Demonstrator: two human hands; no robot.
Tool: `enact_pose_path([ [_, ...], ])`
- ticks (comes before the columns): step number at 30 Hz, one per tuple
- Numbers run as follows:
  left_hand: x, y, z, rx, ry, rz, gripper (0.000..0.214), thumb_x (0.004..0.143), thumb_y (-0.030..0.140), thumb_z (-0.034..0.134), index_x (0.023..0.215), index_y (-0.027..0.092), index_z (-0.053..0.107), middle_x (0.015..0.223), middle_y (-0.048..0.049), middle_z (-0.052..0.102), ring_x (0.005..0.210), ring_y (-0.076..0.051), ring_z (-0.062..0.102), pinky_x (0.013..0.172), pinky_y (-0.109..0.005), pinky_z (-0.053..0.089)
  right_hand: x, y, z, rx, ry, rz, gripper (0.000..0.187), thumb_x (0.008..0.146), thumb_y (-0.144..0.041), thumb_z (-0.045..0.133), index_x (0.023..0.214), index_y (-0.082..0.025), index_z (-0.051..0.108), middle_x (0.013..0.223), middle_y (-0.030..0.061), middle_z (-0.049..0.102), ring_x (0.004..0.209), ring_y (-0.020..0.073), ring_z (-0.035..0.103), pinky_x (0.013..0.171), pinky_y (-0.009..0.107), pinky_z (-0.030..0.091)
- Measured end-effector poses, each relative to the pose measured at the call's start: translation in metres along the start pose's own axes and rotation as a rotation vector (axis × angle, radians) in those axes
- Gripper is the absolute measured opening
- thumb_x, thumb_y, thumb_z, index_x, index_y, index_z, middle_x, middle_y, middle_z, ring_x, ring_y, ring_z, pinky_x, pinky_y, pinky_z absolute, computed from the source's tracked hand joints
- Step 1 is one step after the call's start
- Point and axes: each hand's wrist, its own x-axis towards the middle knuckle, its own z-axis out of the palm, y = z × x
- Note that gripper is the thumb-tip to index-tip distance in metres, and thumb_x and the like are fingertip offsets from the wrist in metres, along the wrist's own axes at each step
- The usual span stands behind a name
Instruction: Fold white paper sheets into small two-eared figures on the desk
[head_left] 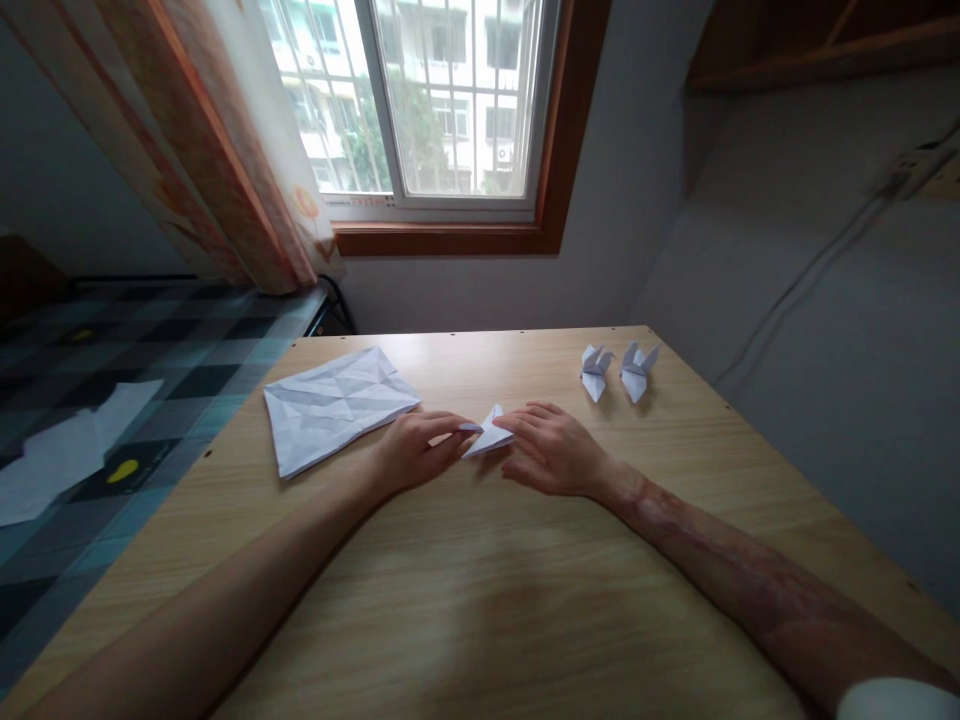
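Note:
A small white folded paper piece (489,436) with pointed tips is between my two hands, low over the middle of the table. My left hand (424,445) is closed in a pinch on its left tip. From the other side, my right hand (555,447) grips the right part, its fingertips on the paper and the thumb side partly hidden. Two finished-looking folded paper cranes, a left one (595,373) and a right one (637,371), stand upright at the back right. Creased white paper sheets (337,405) lie beyond my left hand.
The light wooden table (450,600) reaches toward a wall under a barred window (465,100). To the left is a bed with a checked cover (247,330) and loose white paper (67,455). A cable (806,270) hangs along the right wall.

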Motion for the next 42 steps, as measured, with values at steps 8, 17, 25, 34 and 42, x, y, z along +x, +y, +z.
enact_pose_path([
  [8,0.006,0.027,0.009,-0.224,0.051,-0.249,0.028,0.104,0.036,0.068,0.103,0.017,0.088,0.090,-0.0068,0.086,0.077,-0.020,0.076,0.070,-0.025,0.059,-0.005,-0.002,0.009,0.111,0.182,0.115,0.022,0.114,-0.027,0.057,0.099,-0.022,0.072,0.092,0.0077,0.077,0.092,0.0254,0.070,0.092,0.041,0.052],
  [17,0.007,0.034,0.021,-0.498,0.049,-0.462,0.033,0.098,0.046,0.079,0.108,0.016,0.088,0.102,-0.0086,0.087,0.087,-0.023,0.080,0.083,-0.032,0.065,-0.008,-0.003,0.018,0.321,0.276,0.325,0.013,0.109,-0.033,0.068,0.112,-0.024,0.076,0.104,0.0073,0.081,0.097,0.0248,0.074,0.090,0.038,0.056],
  [25,0.012,0.028,0.017,-0.602,0.221,-0.509,0.040,0.090,0.054,0.087,0.097,0.014,0.085,0.085,-0.0072,0.082,0.070,-0.017,0.072,0.069,-0.027,0.060,-0.004,-0.006,0.016,0.810,0.096,0.471,0.040,0.106,-0.040,0.072,0.142,-0.024,0.066,0.109,0.0081,0.084,0.095,0.0233,0.081,0.083,0.033,0.065],
  [34,0.012,0.028,0.022,-0.609,0.201,-0.578,0.041,0.089,0.056,0.087,0.099,0.016,0.083,0.080,-0.0035,0.078,0.060,-0.014,0.061,0.057,-0.024,0.050,-0.004,-0.001,0.018,0.726,0.048,0.432,0.046,0.105,-0.035,0.070,0.149,-0.023,0.060,0.100,0.0050,0.082,0.085,0.0201,0.075,0.083,0.032,0.061],
  [42,0.009,0.022,0.023,-0.568,0.120,-0.551,0.040,0.095,0.055,0.082,0.104,0.016,0.082,0.089,-0.0058,0.080,0.075,-0.018,0.070,0.061,-0.024,0.050,-0.004,-0.004,0.016,0.707,0.104,0.468,0.067,0.102,-0.034,0.073,0.162,-0.022,0.047,0.091,-0.0008,0.072,0.083,0.0164,0.070,0.083,0.030,0.060],
])
